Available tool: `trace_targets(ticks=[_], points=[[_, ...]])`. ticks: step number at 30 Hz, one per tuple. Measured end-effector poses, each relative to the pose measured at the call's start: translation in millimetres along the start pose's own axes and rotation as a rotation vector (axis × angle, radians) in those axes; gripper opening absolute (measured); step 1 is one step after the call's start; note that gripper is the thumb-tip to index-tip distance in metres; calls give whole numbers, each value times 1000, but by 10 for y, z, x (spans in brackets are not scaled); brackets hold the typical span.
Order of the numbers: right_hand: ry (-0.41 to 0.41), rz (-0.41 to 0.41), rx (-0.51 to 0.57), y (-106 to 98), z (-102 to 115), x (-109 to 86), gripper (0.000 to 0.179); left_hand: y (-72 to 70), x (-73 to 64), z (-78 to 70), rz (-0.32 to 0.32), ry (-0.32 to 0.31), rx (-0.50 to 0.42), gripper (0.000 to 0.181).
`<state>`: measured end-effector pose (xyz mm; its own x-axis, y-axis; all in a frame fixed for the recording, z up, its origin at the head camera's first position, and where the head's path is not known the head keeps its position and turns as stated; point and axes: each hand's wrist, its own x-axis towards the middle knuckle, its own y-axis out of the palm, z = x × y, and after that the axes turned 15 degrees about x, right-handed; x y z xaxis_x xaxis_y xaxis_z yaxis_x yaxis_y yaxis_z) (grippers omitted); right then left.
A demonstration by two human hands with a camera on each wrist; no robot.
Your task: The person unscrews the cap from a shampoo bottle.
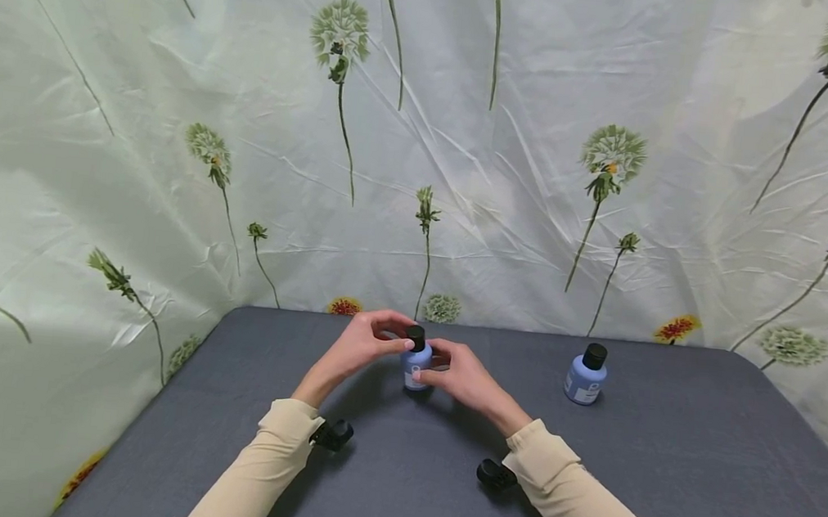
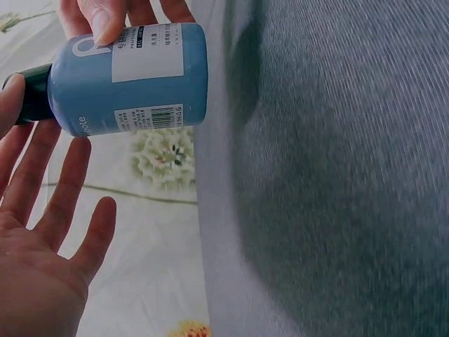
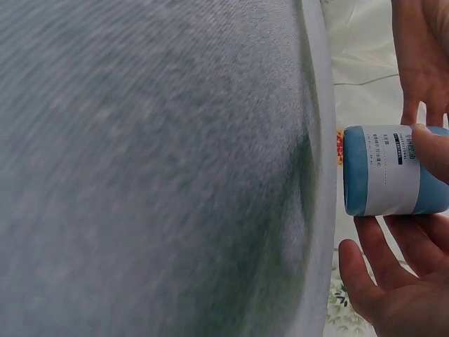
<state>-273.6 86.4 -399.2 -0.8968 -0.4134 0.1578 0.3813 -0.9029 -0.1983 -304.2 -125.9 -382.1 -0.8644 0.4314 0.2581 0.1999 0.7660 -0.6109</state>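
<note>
A small blue bottle (image 1: 416, 367) with a black cap (image 1: 416, 337) is upright between both hands, close over the dark table at its far side. My left hand (image 1: 360, 346) pinches the cap between thumb and fingers; in the left wrist view its other fingers spread beneath the bottle (image 2: 147, 88). My right hand (image 1: 473, 381) grips the bottle's body, thumb across the front. White label panels with small print and a barcode show in the left wrist view. The cap lies outside the right wrist view, where the right thumb presses the labelled side (image 3: 393, 168).
A second blue bottle (image 1: 585, 379) with a black cap stands upright on the table (image 1: 409, 488), off to the right near the back edge. Behind the table hangs a pale curtain (image 1: 467, 156) printed with dandelions. Small black cameras are strapped to both wrists.
</note>
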Motion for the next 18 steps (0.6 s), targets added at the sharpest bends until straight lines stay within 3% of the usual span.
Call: trace_targets(ticks=[10,18], points=[[28,19,9,-126,13,-159,52,123,21,-157,25,17,100,28],[-11,35,30,-190,19,-258,53,170,8,-275,47,26,77,27]])
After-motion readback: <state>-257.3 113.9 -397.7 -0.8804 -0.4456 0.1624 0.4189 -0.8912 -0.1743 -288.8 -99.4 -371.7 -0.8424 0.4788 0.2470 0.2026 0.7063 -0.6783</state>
